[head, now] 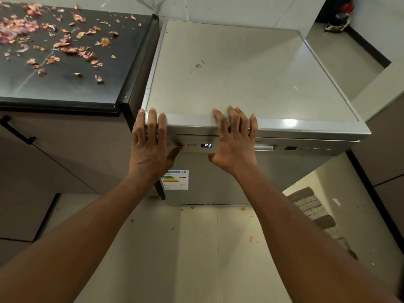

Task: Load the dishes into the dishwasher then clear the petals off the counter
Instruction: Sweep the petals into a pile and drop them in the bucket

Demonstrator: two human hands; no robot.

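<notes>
Head camera showed the left hand (150, 141) and right hand (235, 141), fingers straight, holding nothing, resting on the closed silver steel dishwasher (240, 84). Dried pink petals (54, 36) littered the black stone counter (65, 84); leaning palms risked bumping panel buttons.

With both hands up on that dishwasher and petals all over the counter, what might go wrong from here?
1. The left hand has its thumb on the control panel, whose display shows P2; a slip might change the program.
2. Both hands, the right hand too, only rest their fingers over the dishwasher top edge, so they might slide off.
3. The petals lie near the counter edge, some already on the floor; careless sweeping may drop more.
</notes>
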